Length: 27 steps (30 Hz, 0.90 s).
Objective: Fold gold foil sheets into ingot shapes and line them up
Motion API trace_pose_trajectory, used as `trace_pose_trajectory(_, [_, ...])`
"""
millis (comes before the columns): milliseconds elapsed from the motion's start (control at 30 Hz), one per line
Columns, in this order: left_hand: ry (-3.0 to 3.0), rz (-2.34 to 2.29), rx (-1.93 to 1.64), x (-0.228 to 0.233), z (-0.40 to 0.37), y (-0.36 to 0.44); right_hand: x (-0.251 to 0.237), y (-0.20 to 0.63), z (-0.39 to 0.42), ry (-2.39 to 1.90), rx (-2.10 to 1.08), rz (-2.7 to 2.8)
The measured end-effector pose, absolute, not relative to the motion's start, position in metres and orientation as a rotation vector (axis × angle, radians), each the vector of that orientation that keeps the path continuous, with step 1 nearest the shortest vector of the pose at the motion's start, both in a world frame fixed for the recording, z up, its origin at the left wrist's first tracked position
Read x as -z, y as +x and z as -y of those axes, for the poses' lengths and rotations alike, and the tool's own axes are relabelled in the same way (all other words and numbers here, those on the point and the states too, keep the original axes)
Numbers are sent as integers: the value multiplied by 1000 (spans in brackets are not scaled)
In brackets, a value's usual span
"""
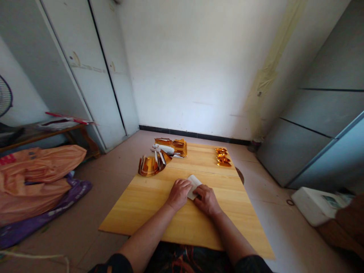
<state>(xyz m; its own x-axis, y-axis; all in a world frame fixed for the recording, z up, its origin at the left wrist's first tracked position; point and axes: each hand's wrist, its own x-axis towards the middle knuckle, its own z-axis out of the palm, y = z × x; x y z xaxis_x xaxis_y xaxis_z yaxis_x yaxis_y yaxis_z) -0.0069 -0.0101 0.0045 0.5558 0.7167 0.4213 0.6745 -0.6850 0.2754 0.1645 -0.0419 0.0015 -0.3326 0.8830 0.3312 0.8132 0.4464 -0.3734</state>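
A small off-white paper sheet point(194, 185) lies on the wooden table point(159, 212) in front of me, between my hands. My left hand point(179, 192) grips its left side with the fingers bent over the edge. On the opposite side, my right hand point(207, 198) has its fingers curled onto the paper's right edge. The fingertips of both hands are partly hidden. Beyond them stand stacks of gold foil sheets point(149, 165) with white paper edges showing. Several folded shiny gold pieces point(222, 157) form a row near the table's right edge.
Another pile of gold foil sheets point(180, 147) with a white wrapper point(163, 148) is at the table's far left. Grey cabinets point(108, 76) stand to the left, beside orange and purple sacks point(42, 178). A grey refrigerator point(318, 110) and a white box point(314, 204) are at right.
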Motion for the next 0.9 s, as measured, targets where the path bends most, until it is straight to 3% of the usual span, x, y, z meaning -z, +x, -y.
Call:
trace_pose_trajectory(467, [2658, -1312, -572, -6, 13, -8, -8, 178, 73, -1332, -168, 2310])
trace_pose_trajectory(700, [2757, -1346, -525, -12, 21, -2, -3, 191, 35, -1576, -153, 1959])
trace_pose_trajectory(900, [2711, -1342, -534, -8, 19, -1, -18, 178, 0, -1986, -304, 1991])
